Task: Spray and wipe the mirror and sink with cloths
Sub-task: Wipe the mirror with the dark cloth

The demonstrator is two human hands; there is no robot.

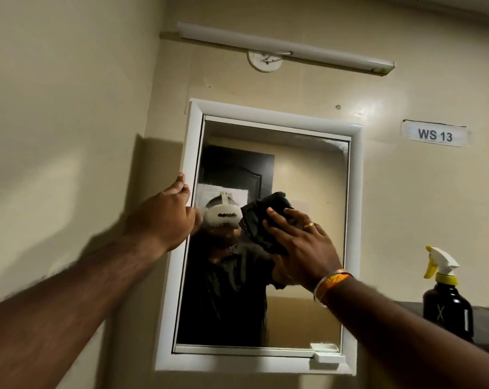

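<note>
While left hand is gripping mirror frame, right hand, fingers flat, is pressing dark cloth on glass; next: wiping upper smudges.

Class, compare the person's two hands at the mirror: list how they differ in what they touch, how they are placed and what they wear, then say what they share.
The left hand grips the mirror's white frame at its left edge; the right hand presses a dark cloth against the glass. The left holds no cloth; the right does. The right wears a gold ring and orange and white wristbands; none show on the left. Both are raised to the mirror on bare forearms.
</note>
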